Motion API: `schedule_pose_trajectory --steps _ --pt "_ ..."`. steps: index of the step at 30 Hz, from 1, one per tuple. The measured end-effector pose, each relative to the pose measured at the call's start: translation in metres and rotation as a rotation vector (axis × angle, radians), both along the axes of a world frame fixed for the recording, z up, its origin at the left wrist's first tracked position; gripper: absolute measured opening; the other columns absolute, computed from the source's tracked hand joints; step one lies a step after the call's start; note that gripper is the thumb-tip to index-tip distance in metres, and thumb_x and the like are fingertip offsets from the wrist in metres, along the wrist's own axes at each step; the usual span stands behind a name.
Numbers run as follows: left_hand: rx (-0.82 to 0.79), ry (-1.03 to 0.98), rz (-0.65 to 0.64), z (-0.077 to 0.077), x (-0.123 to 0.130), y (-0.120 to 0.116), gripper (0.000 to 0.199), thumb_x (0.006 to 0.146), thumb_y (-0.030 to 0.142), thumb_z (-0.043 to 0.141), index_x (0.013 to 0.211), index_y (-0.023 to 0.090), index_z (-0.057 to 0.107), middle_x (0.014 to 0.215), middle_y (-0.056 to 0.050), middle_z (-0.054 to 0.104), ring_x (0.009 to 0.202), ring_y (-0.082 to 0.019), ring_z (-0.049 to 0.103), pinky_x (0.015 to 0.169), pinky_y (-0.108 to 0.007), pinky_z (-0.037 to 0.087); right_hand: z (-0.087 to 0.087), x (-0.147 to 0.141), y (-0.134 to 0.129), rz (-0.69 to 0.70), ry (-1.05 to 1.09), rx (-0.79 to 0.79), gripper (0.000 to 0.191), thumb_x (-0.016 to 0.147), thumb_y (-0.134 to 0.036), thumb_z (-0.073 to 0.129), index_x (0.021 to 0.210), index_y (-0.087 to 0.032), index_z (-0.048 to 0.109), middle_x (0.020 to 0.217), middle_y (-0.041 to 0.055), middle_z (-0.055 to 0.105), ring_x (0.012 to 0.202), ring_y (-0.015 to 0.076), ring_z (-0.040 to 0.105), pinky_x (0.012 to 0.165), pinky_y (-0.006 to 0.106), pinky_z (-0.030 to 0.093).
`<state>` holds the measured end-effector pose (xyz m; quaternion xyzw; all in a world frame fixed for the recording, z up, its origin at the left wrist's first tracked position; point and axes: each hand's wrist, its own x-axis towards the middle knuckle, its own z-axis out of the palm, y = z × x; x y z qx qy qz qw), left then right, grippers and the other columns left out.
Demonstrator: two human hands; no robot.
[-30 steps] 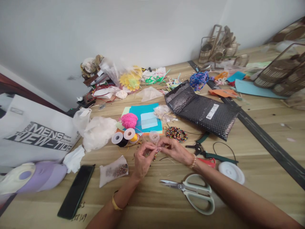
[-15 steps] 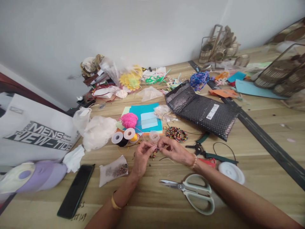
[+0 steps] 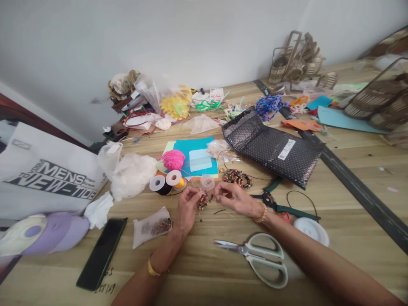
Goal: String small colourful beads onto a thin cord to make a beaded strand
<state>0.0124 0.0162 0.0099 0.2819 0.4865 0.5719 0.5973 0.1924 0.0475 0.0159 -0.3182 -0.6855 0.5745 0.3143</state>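
Pinched between the thumb and fingers of my left hand (image 3: pixel 187 209) is a beaded strand (image 3: pixel 204 204) of small multicoloured beads, with thin pink cord at its top. My right hand (image 3: pixel 236 199) is a little to the right, thumb and fingertips pressed together; whatever they pinch is too fine to see. Just beyond the hands lies a small clear round container (image 3: pixel 207 182). A coil of multicoloured beads (image 3: pixel 237 179) rests behind my right hand. The pink yarn ball (image 3: pixel 173 160) sits behind my left hand, beside spools of black (image 3: pixel 163 188) and yellow thread (image 3: pixel 180 185).
Scissors (image 3: pixel 251 254) lie in front of my right forearm, near a white round lid (image 3: pixel 311 231) and green-handled pliers (image 3: pixel 295 211). A bead pouch (image 3: pixel 153 227) and phone (image 3: pixel 102 254) lie left. Behind are a black bubble mailer (image 3: pixel 274 146) and blue paper (image 3: pixel 204 146).
My hands have drawn apart: the left shifted slightly left with the beaded strand, the right slightly right. More of the beads now shows between them.
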Motion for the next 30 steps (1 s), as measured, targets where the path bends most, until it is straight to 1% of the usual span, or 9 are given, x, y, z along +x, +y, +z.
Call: schedule_pose_trajectory --steps 3,6,9,12,15,18,23,27,30 --pt "0.001 -0.008 -0.028 0.0001 0.0033 -0.0022 0.030 0.057 0.024 0.082 0.067 0.015 0.056 0.064 0.002 0.066 0.057 -0.010 0.061 0.058 -0.022 0.048 -0.0019 -0.0036 -0.0026 -0.046 -0.058 0.071 0.010 0.085 -0.027 0.057 0.084 -0.017 0.055 0.074 0.0001 0.056 0.066 0.0117 0.051 0.052 0.020 0.038" --pt "0.006 -0.004 -0.030 -0.0005 0.0046 -0.0037 0.028 0.058 0.025 0.082 0.065 0.015 0.058 0.066 0.002 0.066 0.059 -0.009 0.059 0.057 -0.020 0.047 -0.0007 -0.0058 -0.0051 -0.058 -0.114 0.189 0.009 0.085 -0.025 0.060 0.086 -0.016 0.057 0.075 0.0009 0.059 0.065 0.0121 0.054 0.055 0.022 0.042" --pt "0.007 0.012 -0.035 -0.0004 0.0045 -0.0045 0.026 0.059 0.025 0.082 0.065 0.015 0.059 0.067 0.002 0.065 0.061 -0.009 0.058 0.057 -0.020 0.046 0.0003 -0.0058 -0.0070 -0.069 -0.185 0.300 0.010 0.086 -0.026 0.061 0.085 -0.016 0.058 0.074 0.0013 0.060 0.063 0.0119 0.054 0.058 0.023 0.042" --pt "0.008 0.031 -0.036 -0.0008 0.0042 -0.0052 0.025 0.060 0.026 0.081 0.065 0.015 0.059 0.067 0.002 0.065 0.062 -0.009 0.058 0.059 -0.020 0.046 -0.0017 -0.0049 -0.0079 -0.088 -0.250 0.394 0.014 0.089 -0.030 0.057 0.085 -0.017 0.059 0.073 0.0019 0.061 0.060 0.0122 0.053 0.057 0.023 0.040" --pt "0.005 0.028 -0.035 -0.0018 0.0042 -0.0059 0.026 0.060 0.025 0.081 0.065 0.016 0.058 0.066 0.002 0.065 0.062 -0.010 0.059 0.061 -0.021 0.046 -0.0055 -0.0043 -0.0074 -0.090 -0.264 0.450 0.017 0.094 -0.027 0.049 0.087 -0.018 0.062 0.079 0.0050 0.065 0.068 0.0147 0.057 0.063 0.025 0.041" --pt "0.014 0.016 -0.034 -0.0015 0.0048 -0.0061 0.026 0.061 0.026 0.080 0.067 0.016 0.057 0.068 0.002 0.067 0.062 -0.010 0.060 0.061 -0.022 0.047 -0.0077 -0.0044 -0.0062 -0.100 -0.251 0.436 0.018 0.094 -0.025 0.047 0.089 -0.018 0.063 0.082 0.0059 0.066 0.072 0.0159 0.058 0.065 0.025 0.041" --pt "0.023 -0.079 -0.069 0.0014 0.0061 -0.0054 0.029 0.061 0.026 0.081 0.068 0.017 0.054 0.074 -0.001 0.070 0.069 -0.013 0.063 0.063 -0.024 0.048 -0.0058 -0.0045 -0.0049 -0.094 -0.234 0.381 0.026 0.095 -0.030 0.045 0.081 -0.017 0.062 0.070 0.0020 0.059 0.062 0.0137 0.050 0.058 0.024 0.036" --pt "0.028 -0.107 -0.090 -0.0001 0.0067 -0.0038 0.029 0.061 0.027 0.081 0.068 0.017 0.054 0.066 0.000 0.066 0.065 -0.012 0.060 0.062 -0.024 0.046 -0.0048 -0.0043 -0.0041 -0.066 -0.204 0.269 0.033 0.095 -0.037 0.045 0.072 -0.016 0.057 0.060 -0.0019 0.049 0.054 0.0106 0.039 0.052 0.023 0.029" --pt "0.029 -0.098 -0.116 -0.0029 0.0063 -0.0024 0.030 0.063 0.029 0.081 0.068 0.017 0.054 0.061 0.002 0.062 0.060 -0.011 0.057 0.058 -0.024 0.045 -0.0065 -0.0056 -0.0043 -0.031 -0.123 0.156 0.037 0.093 -0.044 0.047 0.071 -0.016 0.056 0.059 -0.0022 0.047 0.055 0.0102 0.037 0.050 0.023 0.027"
